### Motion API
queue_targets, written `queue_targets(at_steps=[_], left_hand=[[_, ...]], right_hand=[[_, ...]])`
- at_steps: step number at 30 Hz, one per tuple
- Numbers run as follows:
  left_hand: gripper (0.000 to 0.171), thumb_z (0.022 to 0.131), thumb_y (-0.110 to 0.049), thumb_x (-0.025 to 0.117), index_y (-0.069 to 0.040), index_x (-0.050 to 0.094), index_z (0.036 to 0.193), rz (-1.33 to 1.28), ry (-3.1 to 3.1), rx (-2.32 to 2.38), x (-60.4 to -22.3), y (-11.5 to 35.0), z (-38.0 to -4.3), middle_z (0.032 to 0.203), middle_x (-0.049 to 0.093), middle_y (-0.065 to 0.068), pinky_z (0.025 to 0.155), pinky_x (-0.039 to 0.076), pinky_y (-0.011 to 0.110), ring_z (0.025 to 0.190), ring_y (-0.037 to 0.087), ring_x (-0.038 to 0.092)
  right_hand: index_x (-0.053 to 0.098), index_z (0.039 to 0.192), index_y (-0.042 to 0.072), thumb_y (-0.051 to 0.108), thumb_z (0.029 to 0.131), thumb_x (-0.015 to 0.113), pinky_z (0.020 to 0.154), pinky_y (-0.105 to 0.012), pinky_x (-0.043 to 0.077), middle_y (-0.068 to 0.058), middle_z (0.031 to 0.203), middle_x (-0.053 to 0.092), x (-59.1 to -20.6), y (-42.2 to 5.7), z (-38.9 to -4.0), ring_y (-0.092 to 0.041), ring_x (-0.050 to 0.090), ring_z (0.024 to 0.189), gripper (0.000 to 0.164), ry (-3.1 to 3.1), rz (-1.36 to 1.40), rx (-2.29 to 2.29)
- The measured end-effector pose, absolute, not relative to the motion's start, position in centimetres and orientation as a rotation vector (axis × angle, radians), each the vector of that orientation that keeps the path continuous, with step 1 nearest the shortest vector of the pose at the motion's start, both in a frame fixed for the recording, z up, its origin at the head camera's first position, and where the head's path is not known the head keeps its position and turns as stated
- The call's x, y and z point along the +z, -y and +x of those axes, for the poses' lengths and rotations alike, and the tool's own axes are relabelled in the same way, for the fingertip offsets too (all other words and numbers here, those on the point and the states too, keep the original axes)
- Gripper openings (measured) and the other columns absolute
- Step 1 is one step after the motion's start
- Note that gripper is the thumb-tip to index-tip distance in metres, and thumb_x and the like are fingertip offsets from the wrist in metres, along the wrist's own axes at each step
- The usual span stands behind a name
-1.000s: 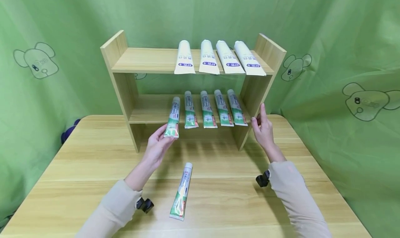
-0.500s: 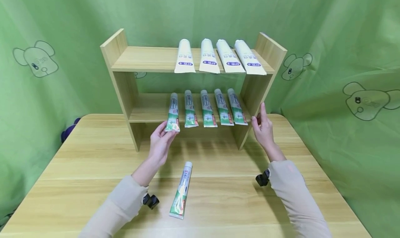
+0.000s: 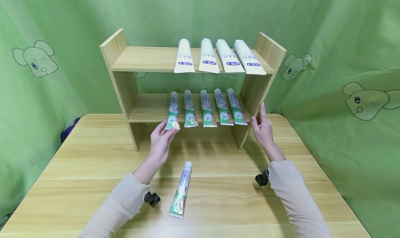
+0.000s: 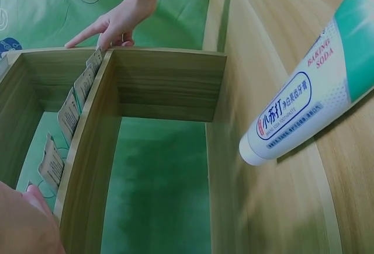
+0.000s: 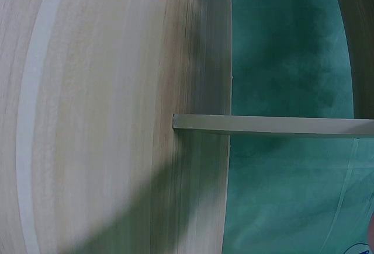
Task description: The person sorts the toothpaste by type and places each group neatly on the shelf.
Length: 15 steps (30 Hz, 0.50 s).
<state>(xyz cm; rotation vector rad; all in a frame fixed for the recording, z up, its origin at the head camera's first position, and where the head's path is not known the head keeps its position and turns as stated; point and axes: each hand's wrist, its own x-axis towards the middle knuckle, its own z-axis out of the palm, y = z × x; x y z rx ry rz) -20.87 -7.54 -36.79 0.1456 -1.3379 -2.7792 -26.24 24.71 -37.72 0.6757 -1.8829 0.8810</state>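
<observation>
In the head view, my left hand [image 3: 160, 144] pinches the flat bottom end of a green-and-white toothpaste tube [image 3: 173, 109]. That tube lies on the middle shelf [image 3: 147, 107], leftmost in a row of several similar tubes, its cap towards the back. My right hand [image 3: 264, 130] touches the rack's right side panel [image 3: 259, 88], index finger pointing up along it, other fingers bent. Another green-and-white toothpaste tube [image 3: 181, 191] lies on the table in front of the rack; it also shows large in the left wrist view [image 4: 304, 102]. The right wrist view barely catches the hand at its edge.
Several white tubes [image 3: 184, 57] lie on the top shelf [image 3: 147, 59], their flat ends overhanging the front edge. The wooden rack stands on a wooden table [image 3: 78, 168]. Green curtains [image 3: 193, 12] hang behind and at both sides.
My left hand has moved slightly forward and up, bringing the pinched toothpaste tube back onto the middle shelf, into line with the others. The right hand has stayed at the side panel.
</observation>
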Motion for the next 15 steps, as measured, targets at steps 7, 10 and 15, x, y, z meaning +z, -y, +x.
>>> queue_targets(at_steps=[7, 10, 15], left_hand=[[0.051, 0.084, 0.013, 0.050, 0.005, 0.035, 0.132, 0.213, 1.299, -2.772, -36.80, 7.59, -21.32, 0.122, 0.047, 0.019, 0.090, 0.049, 0.021, 0.089, 0.013, 0.060], [0.049, 0.084, 0.013, 0.051, 0.006, 0.036, 0.130, 0.233, 1.293, -2.770, -36.82, 7.56, -21.45, 0.117, 0.048, 0.017, 0.089, 0.050, 0.021, 0.086, 0.013, 0.061], [0.045, 0.084, 0.013, 0.051, 0.006, 0.037, 0.125, 0.238, 1.289, -2.769, -36.87, 7.37, -21.63, 0.108, 0.050, 0.014, 0.088, 0.050, 0.022, 0.083, 0.012, 0.061]], right_hand=[[0.020, 0.146, 0.025, -0.022, 0.077, 0.048, 0.050, -0.013, 0.025, -0.021, 0.062, 0.042, -37.74, -24.71, -26.24, -0.013, 0.034, 0.058, 0.088, 1.885, 0.678, 0.881], [0.020, 0.146, 0.026, -0.023, 0.077, 0.047, 0.052, -0.009, 0.023, -0.020, 0.062, 0.041, -37.77, -24.70, -26.22, -0.013, 0.034, 0.058, 0.089, 1.883, 0.679, 0.882], [0.020, 0.146, 0.026, -0.023, 0.077, 0.047, 0.053, -0.009, 0.023, -0.020, 0.062, 0.041, -37.71, -24.64, -26.19, -0.011, 0.034, 0.059, 0.088, 1.883, 0.676, 0.884]])
